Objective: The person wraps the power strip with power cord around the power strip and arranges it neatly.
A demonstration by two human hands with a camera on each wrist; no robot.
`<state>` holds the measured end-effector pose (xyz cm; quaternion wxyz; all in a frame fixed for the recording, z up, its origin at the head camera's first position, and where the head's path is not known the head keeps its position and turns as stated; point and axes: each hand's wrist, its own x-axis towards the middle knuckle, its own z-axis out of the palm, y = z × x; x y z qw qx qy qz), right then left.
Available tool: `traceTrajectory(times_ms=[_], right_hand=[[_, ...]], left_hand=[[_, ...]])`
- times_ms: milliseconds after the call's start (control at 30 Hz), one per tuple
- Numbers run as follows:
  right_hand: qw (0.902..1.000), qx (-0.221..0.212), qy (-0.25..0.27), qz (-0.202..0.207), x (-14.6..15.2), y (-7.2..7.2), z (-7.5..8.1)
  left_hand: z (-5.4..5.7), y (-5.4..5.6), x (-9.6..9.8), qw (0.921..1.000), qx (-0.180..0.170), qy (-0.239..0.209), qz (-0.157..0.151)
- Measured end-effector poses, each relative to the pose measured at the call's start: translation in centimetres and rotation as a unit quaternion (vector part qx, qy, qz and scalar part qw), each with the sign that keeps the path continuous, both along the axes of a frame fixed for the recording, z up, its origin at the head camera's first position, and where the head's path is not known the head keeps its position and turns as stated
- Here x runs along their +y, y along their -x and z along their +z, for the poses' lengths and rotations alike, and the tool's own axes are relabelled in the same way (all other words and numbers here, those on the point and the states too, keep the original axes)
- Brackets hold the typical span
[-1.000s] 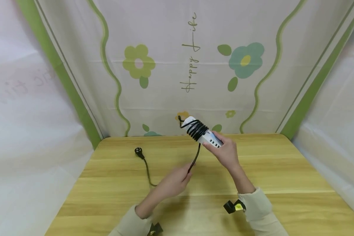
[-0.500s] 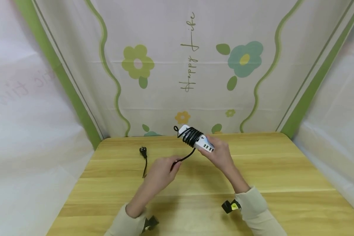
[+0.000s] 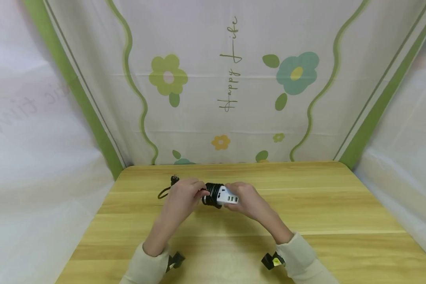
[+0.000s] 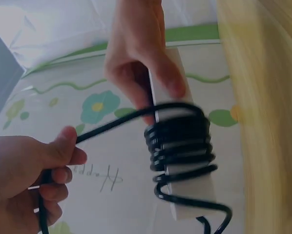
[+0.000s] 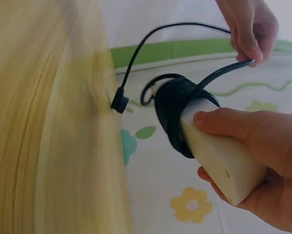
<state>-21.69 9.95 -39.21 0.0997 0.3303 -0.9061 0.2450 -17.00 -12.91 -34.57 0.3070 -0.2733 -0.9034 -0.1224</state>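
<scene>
A white power strip [image 3: 228,196] with USB ports along one face is held above the table by my right hand [image 3: 249,200], thumb on one side and fingers on the other. Several turns of black cord [image 4: 181,141] are wound round its middle. In the left wrist view my left hand [image 4: 31,170] pinches the loose stretch of this cord between thumb and fingers and keeps it taut from the coil. The cord's free end runs past that hand to a black plug [image 5: 119,101], low by the tabletop. A small loop [image 4: 219,214] sticks out at the strip's far end.
The wooden table [image 3: 305,213] reaches back to a pale curtain [image 3: 198,114] printed with flowers and lettering. White cloth [image 3: 39,165] hangs at both sides. Small black cameras [image 3: 268,260] sit at the wrists.
Both hands have come lower, with the power strip now more level and nearer me. My left hand has swung from below the strip up to its left end, drawing the cord along.
</scene>
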Motion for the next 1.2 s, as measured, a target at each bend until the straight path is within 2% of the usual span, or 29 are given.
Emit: traceTrajectory(times_ms=[133,267,400,600,700,800,867,967,1033,1100,1167,1200], right_hand=[[0.9973,-0.026,-0.044,0.052,0.0,-0.8,0.7],[0.9886,-0.056,-0.069,0.121,0.2,-1.4,1.3],[0.9779,-0.064,-0.073,0.185,0.2,-1.8,1.9],[0.9713,-0.060,-0.031,0.228,0.7,-2.1,2.6],[0.9630,-0.071,0.022,0.259,1.4,-2.0,2.9],[0.9462,-0.104,0.094,0.292,2.1,-1.7,3.2],[0.9350,-0.127,0.141,0.299,2.5,-1.5,3.3],[0.9216,-0.147,0.194,0.302,3.1,-1.1,3.5],[0.9175,-0.152,0.215,0.298,3.4,-1.0,3.5],[0.9147,-0.158,0.229,0.294,3.5,-0.9,3.6],[0.9166,-0.160,0.239,0.278,3.6,-1.0,3.6],[0.9189,-0.158,0.243,0.268,3.6,-1.0,3.6]], left_hand=[[0.0,0.7,-0.7,0.9994,0.013,-0.012,-0.029],[-0.1,1.3,-1.0,0.9978,0.012,-0.018,-0.063],[-0.6,2.0,-1.3,0.9955,0.000,-0.010,-0.094],[-2.0,3.4,-1.9,0.9871,-0.044,-0.023,-0.152],[-2.7,3.9,-1.9,0.9759,-0.081,-0.048,-0.197],[-3.3,4.2,-1.7,0.9632,-0.109,-0.073,-0.234],[-3.7,4.3,-1.4,0.9538,-0.131,-0.092,-0.254],[-3.7,4.1,-0.8,0.9451,-0.164,-0.113,-0.259],[-3.3,3.6,-0.3,0.9308,-0.200,-0.143,-0.270],[-2.8,3.0,0.1,0.9166,-0.219,-0.172,-0.287],[-2.7,2.6,0.4,0.8954,-0.251,-0.210,-0.302],[-3.0,2.7,0.5,0.8856,-0.266,-0.228,-0.305]])
